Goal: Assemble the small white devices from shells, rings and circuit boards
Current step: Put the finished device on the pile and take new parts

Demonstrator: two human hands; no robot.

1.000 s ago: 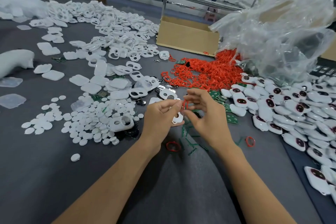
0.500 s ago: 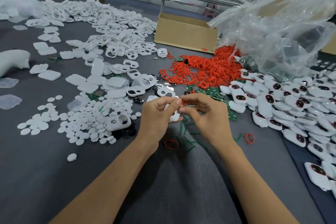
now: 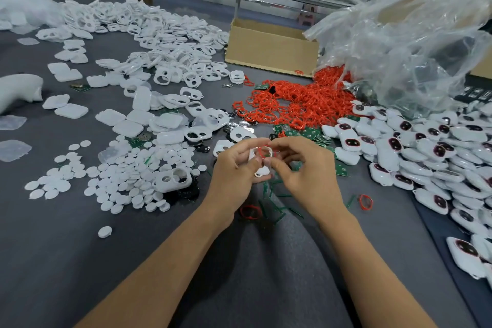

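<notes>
Bare grey table point(image 3: 53, 261) is left open at the near left, where one stray disc point(image 3: 105, 231) lies. The way ahead is blocked by scattered white discs point(image 3: 125, 181), white shells point(image 3: 165, 34) and heaped red rings point(image 3: 292, 104). The right is walled off by assembled devices point(image 3: 415, 149), a cardboard box point(image 3: 271, 48) and a plastic bag point(image 3: 412, 48).
</notes>
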